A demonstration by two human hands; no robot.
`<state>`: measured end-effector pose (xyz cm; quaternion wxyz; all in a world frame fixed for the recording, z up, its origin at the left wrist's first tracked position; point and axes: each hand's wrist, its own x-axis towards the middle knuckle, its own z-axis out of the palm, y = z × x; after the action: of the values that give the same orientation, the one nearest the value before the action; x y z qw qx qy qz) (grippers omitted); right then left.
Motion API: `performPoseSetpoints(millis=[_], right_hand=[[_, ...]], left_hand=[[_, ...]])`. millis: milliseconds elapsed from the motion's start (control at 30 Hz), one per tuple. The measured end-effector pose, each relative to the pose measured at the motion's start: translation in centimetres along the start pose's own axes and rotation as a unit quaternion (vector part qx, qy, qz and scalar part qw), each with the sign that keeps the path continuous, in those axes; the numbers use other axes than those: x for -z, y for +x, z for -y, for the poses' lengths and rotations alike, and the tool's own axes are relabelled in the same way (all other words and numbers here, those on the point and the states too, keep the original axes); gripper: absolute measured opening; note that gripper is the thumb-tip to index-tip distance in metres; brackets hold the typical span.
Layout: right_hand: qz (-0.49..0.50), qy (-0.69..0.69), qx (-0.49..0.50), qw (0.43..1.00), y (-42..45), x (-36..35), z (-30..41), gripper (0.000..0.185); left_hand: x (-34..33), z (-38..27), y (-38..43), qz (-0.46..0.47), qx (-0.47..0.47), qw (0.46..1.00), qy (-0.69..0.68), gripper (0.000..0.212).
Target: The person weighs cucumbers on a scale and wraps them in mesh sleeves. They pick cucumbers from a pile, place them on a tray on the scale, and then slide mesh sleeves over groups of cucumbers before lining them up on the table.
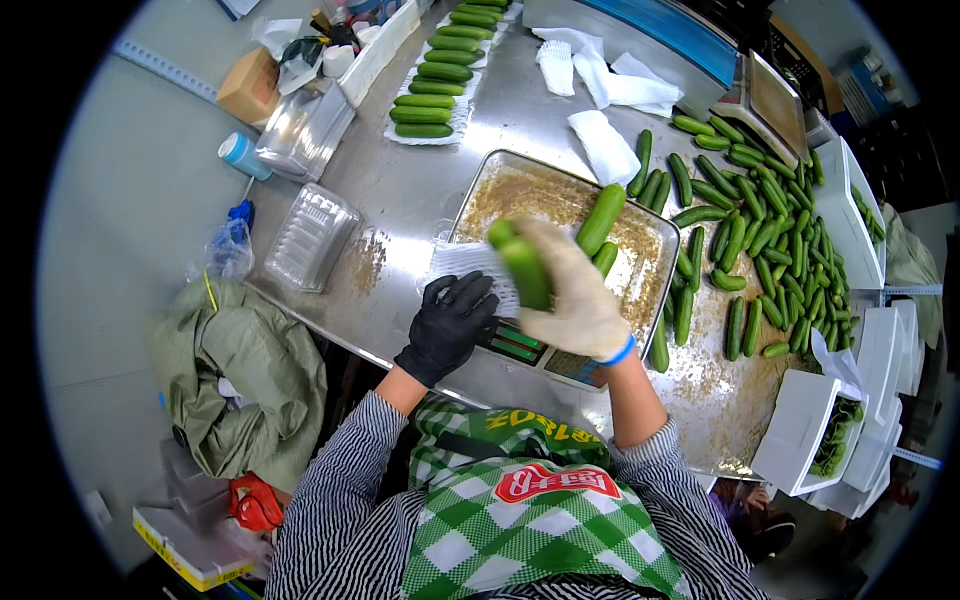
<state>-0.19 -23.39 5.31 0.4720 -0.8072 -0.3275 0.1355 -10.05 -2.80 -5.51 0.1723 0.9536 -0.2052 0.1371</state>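
My right hand (574, 296), in a pale glove and blurred, is closed on cucumbers (527, 274) above the left part of a metal tray (495, 161). My left hand (454, 319), in a black glove, rests by a white foam net sleeve (469, 262) at the tray's front left corner; its fingertips touch or nearly touch the sleeve, and nothing is seen gripped in it. More cucumbers (601, 219) lie in the tray. The tray sits on a scale (551, 360) with green displays. A clear plastic container (311, 236) is on the left.
A row of cucumbers (422, 115) lies on white foam netting at the back. Loose cucumbers (780, 225) are heaped on the steel table (360, 172) at right, beside white foam boxes (795, 420). Foam net sleeves (604, 146) lie behind the tray. Stacked clear containers (304, 131) stand back left.
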Motion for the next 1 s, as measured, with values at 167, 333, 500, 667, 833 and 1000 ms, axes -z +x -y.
performPoseSetpoints(millis=[167, 333, 500, 667, 833, 1000], right_hand=[[0.035, -0.239, 0.068, 0.968, 1.6, -3.4, -1.4, 0.077], [0.007, -0.192, 0.034, 0.981, 0.8, -2.5, -3.7, 0.051], [0.039, -0.195, -0.058, 0.978, 2.3, -2.5, -2.7, 0.039], [0.074, -0.148, -0.123, 0.979, 2.6, -1.1, -2.8, 0.039], [0.001, -0.197, -0.001, 0.98, 2.9, -1.2, -3.8, 0.038], [0.0, -0.354, -0.012, 0.935, 0.7, -3.4, -0.5, 0.038]], left_hand=[[0.0, 0.9, -1.3, 0.019, 0.008, 0.998, 0.061, 0.037], [0.1, 0.6, -1.4, -0.01, 0.094, 0.994, 0.059, 0.041], [-0.5, 1.2, -1.1, -0.05, 0.079, 0.996, 0.005, 0.046], [-1.8, 0.6, -0.1, -0.069, 0.185, 0.962, -0.188, 0.042], [-1.0, 0.4, 1.7, -0.086, 0.074, 0.993, -0.008, 0.078], [-2.7, 0.6, 0.7, -0.094, 0.188, 0.962, -0.177, 0.079]])
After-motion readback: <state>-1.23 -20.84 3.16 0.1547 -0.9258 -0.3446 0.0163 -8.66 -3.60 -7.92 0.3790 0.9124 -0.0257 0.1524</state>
